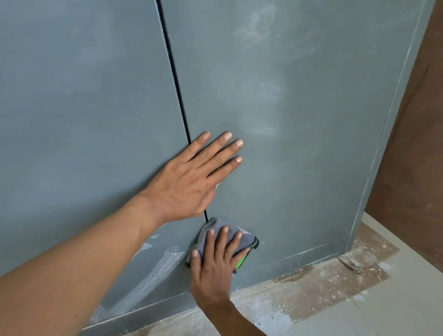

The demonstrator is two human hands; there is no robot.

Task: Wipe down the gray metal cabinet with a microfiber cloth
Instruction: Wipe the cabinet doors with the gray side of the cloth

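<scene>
Partway: right hand (215, 265) flat, pressing gray microfiber cloth (226, 236) low on gray metal cabinet (310, 121); left hand (188, 181) open, bracing; white smears (155, 270) remaining.

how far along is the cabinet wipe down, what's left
Partly done, at a guess. Done: nothing looks fully clean. In hand: the right hand presses the cloth low on the cabinet, by the door seam; the left hand lies flat above. Left: white streaks bottom left, faint smears higher up.
</scene>
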